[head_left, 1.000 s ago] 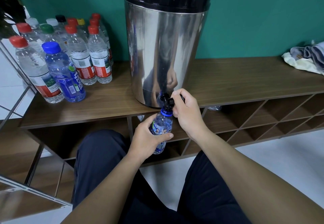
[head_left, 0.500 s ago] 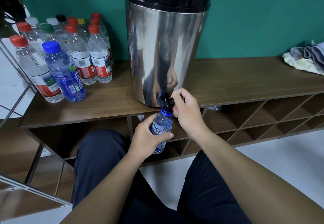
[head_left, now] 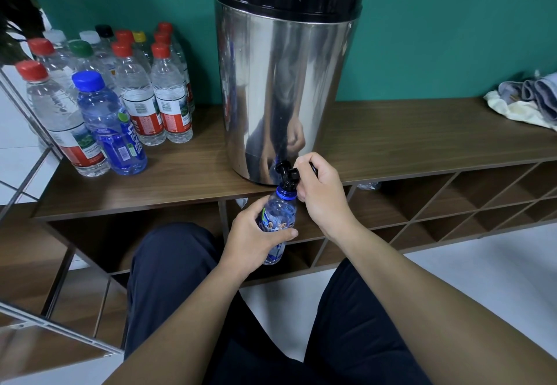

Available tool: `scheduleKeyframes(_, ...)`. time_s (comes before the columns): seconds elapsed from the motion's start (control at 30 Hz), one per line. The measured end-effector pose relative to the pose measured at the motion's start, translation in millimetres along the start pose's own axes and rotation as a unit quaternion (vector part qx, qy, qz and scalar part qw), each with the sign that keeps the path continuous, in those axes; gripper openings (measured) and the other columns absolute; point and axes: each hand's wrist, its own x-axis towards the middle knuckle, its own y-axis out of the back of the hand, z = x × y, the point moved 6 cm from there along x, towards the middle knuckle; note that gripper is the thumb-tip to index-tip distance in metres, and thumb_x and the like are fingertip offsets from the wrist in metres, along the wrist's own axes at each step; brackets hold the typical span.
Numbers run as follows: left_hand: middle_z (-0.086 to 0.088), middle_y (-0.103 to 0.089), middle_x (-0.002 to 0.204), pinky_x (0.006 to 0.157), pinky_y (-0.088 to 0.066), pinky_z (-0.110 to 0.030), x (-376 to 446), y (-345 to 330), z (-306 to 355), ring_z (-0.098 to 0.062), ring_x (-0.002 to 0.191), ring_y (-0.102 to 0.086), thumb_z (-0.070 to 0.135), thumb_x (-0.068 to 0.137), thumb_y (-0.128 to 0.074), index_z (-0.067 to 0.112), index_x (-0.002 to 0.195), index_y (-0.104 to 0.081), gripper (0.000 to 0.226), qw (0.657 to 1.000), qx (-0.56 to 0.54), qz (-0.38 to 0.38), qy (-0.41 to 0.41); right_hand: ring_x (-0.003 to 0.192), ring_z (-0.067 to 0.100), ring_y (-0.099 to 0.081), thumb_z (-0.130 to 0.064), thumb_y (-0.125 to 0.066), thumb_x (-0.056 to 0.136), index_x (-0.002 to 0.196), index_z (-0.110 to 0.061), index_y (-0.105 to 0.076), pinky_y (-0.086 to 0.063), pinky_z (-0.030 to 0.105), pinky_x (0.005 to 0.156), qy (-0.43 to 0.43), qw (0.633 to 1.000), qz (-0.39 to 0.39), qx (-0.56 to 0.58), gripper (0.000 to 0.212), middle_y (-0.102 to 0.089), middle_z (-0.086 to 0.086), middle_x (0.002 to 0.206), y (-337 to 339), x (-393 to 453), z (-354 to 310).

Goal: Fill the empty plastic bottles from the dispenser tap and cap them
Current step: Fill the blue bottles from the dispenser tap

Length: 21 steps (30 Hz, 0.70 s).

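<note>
We are at the filling step. Our left hand (head_left: 256, 235) wraps the small blue-labelled bottle (head_left: 278, 215), neck touching the black tap (head_left: 286, 173) at the foot of the steel dispenser (head_left: 283, 89). Our right hand (head_left: 321, 188) is closed round the tap lever. Fill level: cannot tell. Capped bottles (head_left: 120, 107) stand left of the dispenser. Next, by our judgement: release the lever, lower the bottle, cap it.

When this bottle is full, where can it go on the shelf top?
Bare wood lies between the dispenser and the crumpled cloths at the right end. A narrower strip lies between the dispenser and the capped bottles. The left end is crowded with those bottles.
</note>
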Motion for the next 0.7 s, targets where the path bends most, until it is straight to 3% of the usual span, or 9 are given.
scheduleKeyframes(0.7,0.008,-0.082,0.124,0.109,-0.061,-0.053,1.7,1.3,-2.3,-0.016,0.117,-0.079,0.022,0.072,-0.105,0.033,0.142,-0.070,0.079,1.000,0.007,-0.004,-0.009,0.060,0.017,-0.033,-0.030,-0.054,0.115,0.096,-0.010,-0.060,-0.031,0.038,0.060,-0.001,1.000,0.006,-0.004,0.028,-0.040,-0.002,0.062,-0.1,-0.3,-0.3)
